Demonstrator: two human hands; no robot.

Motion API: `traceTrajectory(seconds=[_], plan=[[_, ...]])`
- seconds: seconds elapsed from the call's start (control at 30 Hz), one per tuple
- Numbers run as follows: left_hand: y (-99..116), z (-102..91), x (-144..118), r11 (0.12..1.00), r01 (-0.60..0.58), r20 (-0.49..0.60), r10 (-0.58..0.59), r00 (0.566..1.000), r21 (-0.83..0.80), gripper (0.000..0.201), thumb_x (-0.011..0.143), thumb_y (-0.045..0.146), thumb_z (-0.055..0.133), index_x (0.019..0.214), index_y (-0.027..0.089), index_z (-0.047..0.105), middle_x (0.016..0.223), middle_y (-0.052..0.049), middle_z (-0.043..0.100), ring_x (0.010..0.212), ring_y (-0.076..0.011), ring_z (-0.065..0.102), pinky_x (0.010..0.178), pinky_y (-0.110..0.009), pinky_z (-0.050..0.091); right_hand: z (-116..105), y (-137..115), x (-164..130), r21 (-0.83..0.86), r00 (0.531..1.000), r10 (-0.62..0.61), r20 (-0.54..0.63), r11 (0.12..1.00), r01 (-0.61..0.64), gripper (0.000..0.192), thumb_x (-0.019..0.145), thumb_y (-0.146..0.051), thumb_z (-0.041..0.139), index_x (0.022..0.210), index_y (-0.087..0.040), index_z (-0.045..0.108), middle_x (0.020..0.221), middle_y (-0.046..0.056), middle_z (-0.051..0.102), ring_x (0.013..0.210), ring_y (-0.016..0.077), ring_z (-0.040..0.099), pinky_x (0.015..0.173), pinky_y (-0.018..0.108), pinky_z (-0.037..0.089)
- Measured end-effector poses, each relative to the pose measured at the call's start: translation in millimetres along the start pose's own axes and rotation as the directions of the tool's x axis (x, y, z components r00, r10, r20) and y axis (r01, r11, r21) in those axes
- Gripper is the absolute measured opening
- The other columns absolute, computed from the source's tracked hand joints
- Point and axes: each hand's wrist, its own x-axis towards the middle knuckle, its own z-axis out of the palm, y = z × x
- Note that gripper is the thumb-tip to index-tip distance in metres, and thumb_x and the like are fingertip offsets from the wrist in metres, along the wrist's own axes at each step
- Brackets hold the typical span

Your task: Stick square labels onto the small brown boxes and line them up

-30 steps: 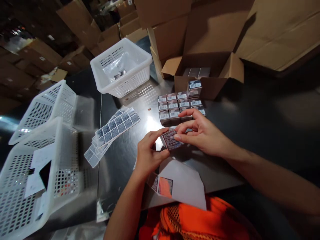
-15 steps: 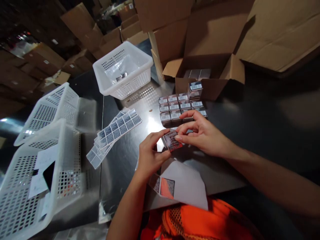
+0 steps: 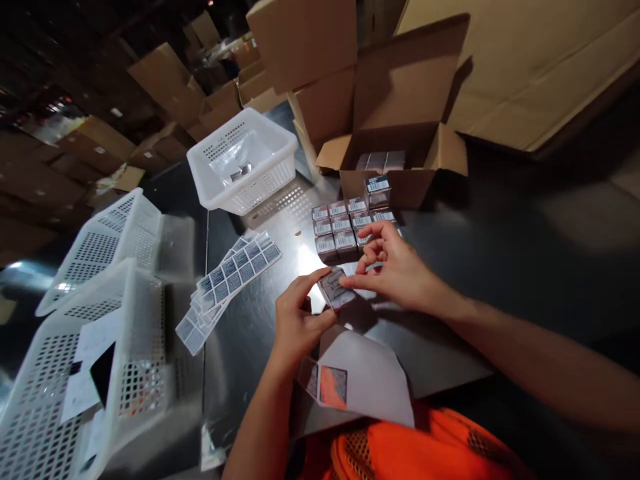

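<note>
I'm pinching a small box (image 3: 336,291) between both hands, left hand (image 3: 296,321) steadying it while right hand (image 3: 395,270) fingertips press its face, label sheets (image 3: 231,277) nearby on the table (image 3: 250,327).

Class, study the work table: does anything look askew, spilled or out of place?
The label strips lie fanned out crookedly rather than stacked square. One white basket lies tipped on its side. The small boxes sit in tidy rows. Nothing looks spilled or damaged.

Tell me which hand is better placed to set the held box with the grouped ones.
Right hand, probably: it pinches the small box and lies beside the grouped boxes; the left hand sits nearer the body.
</note>
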Motion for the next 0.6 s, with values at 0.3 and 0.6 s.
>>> traceTrajectory(seconds=[0.3, 0.6], plan=[[-7.7, -8.9, 12.6, 0.979, 0.189, -0.433, -0.203, 0.878, -0.076, 0.060, 0.066, 0.033, 0.084, 0.124, 0.024, 0.069, 0.100, -0.003, 0.070, 0.069, -0.0106, 0.060, 0.053, -0.018, 0.042, 16.4, 7.9, -8.9, -0.149, 0.939, -0.098, 0.329, 0.977, 0.154, 0.054, 0.074, -0.048, 0.085, 0.111, -0.021, 0.057, 0.106, 0.005, 0.066, 0.101, 0.0235, 0.064, 0.087, 0.040, 0.053], [-20.1, -9.5, 14.8, 0.987, 0.154, -0.588, -0.104, 0.802, 0.035, 0.056, 0.075, 0.032, 0.080, 0.128, 0.023, 0.065, 0.110, -0.005, 0.069, 0.080, -0.0121, 0.063, 0.054, -0.017, 0.042, 27.3, 9.0, -26.2, -0.490, 0.699, -0.430, 0.571, 0.505, 0.711, 0.049, 0.085, -0.040, 0.081, 0.125, -0.017, 0.063, 0.114, 0.012, 0.068, 0.110, 0.0316, 0.060, 0.095, 0.049, 0.045]])
